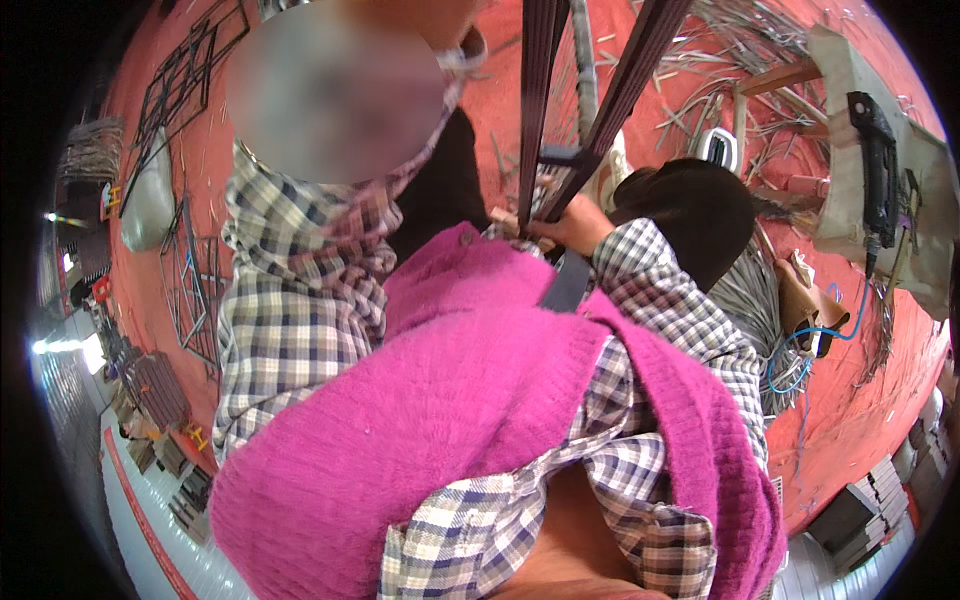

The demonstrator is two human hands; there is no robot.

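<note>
- The right hand (pixel 580 226) is closed on the lower end of the dark ridged bars (pixel 537 100); the bars spread from it in a V toward the upper edge;
- the left hand cannot be made out, as a blurred patch covers the end of the left sleeve (pixel 290 320); whether it is wide, narrow or holding anything, I cannot tell;
- just beyond the right hand, a grey crosspiece (pixel 563 156) sits by the bars; farther beyond stands a grey wrapped pole (pixel 585 75);
- right of that hand is a dark-clothed knee (pixel 690 205); past it lies a bundle of grey strips (pixel 748 285), with a brown box-like thing (pixel 803 300) beside it;
- well to the hand's right, a black tool (pixel 875 165) lies on a pale-covered counter (pixel 835 110); a blue hose (pixel 840 335) is below;
- well left of it, dark frames (pixel 190 300) lie on the red floor (pixel 850 420)
</note>
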